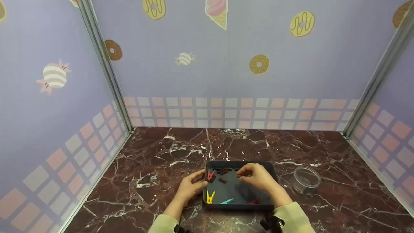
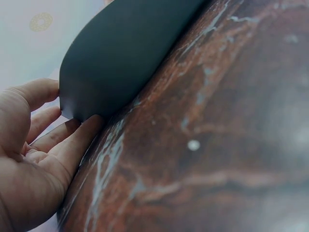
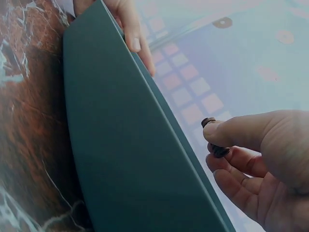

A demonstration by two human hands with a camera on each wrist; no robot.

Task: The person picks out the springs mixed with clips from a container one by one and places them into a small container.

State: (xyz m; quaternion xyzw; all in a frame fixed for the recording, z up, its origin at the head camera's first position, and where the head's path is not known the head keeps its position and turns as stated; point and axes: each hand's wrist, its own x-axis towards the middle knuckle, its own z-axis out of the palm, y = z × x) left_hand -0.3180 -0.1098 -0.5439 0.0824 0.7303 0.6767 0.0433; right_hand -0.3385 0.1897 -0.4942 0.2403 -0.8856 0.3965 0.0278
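Note:
My right hand [image 1: 257,177] is over the tray, pinching a small dark coil spring [image 3: 219,151] between thumb and fingertips. My left hand [image 1: 191,186] holds the left side of the black tray [image 1: 239,205], its thumb at the rim and its fingers against the wall. Inside the tray, another dark spring [image 1: 223,180] lies left of centre, with several more near the back wall. A red clip [image 1: 211,175] and a yellow clip [image 1: 210,197] lean at the left wall. A light blue clip [image 1: 227,201] and a dark red clip [image 1: 255,201] lie along the front.
A clear round plastic container [image 1: 305,180] stands on the marbled table [image 1: 155,168] to the right of the tray. Patterned panels [image 1: 194,77] enclose the table at the back and both sides, with metal posts [image 1: 110,71] at the corners.

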